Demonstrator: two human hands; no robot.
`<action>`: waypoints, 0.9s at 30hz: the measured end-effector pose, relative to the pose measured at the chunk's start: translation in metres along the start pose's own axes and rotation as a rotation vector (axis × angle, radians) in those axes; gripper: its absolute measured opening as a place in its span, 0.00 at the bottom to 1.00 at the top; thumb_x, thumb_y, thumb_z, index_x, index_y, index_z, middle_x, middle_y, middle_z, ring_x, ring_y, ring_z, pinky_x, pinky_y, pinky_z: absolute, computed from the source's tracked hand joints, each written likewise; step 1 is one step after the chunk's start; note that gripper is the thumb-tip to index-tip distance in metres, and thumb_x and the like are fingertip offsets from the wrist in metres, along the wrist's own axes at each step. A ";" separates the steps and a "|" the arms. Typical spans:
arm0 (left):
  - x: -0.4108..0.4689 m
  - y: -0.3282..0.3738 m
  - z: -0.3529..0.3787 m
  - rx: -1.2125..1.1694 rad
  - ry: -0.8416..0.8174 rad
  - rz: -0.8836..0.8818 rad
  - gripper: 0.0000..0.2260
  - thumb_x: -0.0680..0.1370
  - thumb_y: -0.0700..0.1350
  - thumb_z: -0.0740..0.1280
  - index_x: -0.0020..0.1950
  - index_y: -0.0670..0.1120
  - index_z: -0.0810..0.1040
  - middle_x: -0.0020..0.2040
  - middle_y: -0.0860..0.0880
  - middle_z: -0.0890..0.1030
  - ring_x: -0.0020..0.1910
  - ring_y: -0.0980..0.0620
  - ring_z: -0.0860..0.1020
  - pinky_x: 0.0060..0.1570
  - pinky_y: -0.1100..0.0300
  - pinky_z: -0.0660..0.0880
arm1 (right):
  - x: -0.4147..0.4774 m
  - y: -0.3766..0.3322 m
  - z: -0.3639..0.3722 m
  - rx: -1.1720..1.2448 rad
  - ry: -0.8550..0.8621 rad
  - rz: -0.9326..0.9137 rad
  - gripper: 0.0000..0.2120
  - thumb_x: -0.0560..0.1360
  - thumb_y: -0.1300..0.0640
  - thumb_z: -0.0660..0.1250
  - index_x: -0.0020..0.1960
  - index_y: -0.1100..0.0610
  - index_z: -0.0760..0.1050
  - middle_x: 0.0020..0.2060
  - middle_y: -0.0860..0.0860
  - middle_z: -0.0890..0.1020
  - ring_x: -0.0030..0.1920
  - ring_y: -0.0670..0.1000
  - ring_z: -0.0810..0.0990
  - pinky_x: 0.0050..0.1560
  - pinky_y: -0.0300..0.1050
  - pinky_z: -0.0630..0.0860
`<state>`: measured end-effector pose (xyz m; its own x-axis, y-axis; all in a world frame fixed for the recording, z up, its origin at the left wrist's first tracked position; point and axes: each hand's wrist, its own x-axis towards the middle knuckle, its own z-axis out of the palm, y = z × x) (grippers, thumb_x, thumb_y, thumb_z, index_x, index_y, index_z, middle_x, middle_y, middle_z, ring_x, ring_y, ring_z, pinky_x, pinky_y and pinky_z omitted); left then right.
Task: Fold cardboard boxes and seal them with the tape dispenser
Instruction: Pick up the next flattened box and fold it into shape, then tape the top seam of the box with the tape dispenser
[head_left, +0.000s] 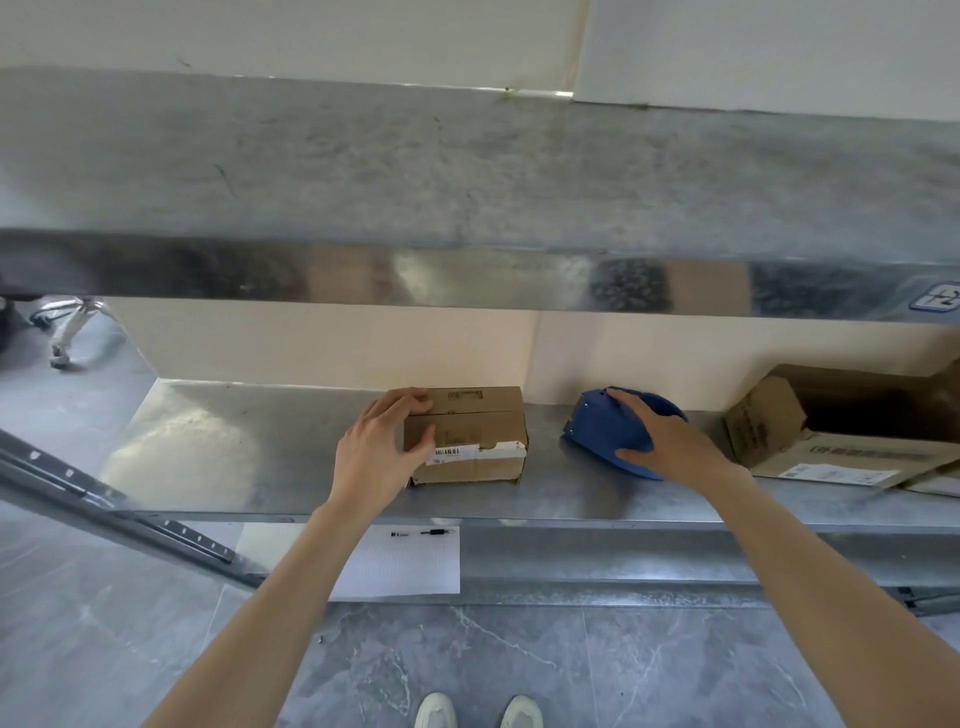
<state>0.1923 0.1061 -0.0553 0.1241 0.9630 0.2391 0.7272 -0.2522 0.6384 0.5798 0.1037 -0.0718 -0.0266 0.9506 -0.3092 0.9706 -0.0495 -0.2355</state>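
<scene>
Two hands are at work on a galvanised metal shelf (249, 447). Left hand (382, 452) curls its fingers (410, 402) over the top left corner of a small brown closed cardboard box (475, 434), gripping it. Right hand (660, 441) lies spread over a blue plastic tape dispenser (605, 431), grasping its body. If the dispenser pulls while the left grip is light, the box could slide or the tape land crooked. A white label strip crosses the box's front; its flaps look shut.
</scene>
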 end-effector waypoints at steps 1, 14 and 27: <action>0.000 0.001 0.000 -0.006 -0.003 -0.004 0.11 0.75 0.52 0.69 0.56 0.52 0.81 0.61 0.63 0.77 0.57 0.56 0.77 0.49 0.54 0.76 | 0.002 0.003 -0.001 0.000 -0.009 -0.022 0.41 0.76 0.44 0.69 0.77 0.35 0.43 0.50 0.52 0.82 0.40 0.51 0.80 0.38 0.48 0.79; -0.002 -0.002 0.000 -0.133 -0.003 -0.016 0.11 0.75 0.54 0.68 0.56 0.54 0.81 0.61 0.64 0.78 0.54 0.58 0.78 0.51 0.54 0.78 | 0.007 -0.002 -0.016 0.249 -0.092 -0.027 0.40 0.72 0.43 0.72 0.72 0.27 0.49 0.70 0.44 0.70 0.60 0.55 0.75 0.57 0.53 0.77; 0.000 -0.013 -0.008 -0.267 -0.104 -0.030 0.14 0.77 0.47 0.70 0.61 0.60 0.77 0.63 0.69 0.77 0.60 0.58 0.78 0.60 0.54 0.76 | -0.033 -0.070 -0.066 0.113 0.159 -0.121 0.31 0.79 0.44 0.63 0.73 0.30 0.47 0.43 0.50 0.82 0.35 0.51 0.79 0.37 0.47 0.73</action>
<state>0.1773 0.1090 -0.0576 0.1839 0.9715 0.1499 0.5300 -0.2264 0.8172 0.5284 0.0958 0.0163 -0.0944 0.9876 -0.1256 0.9296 0.0423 -0.3662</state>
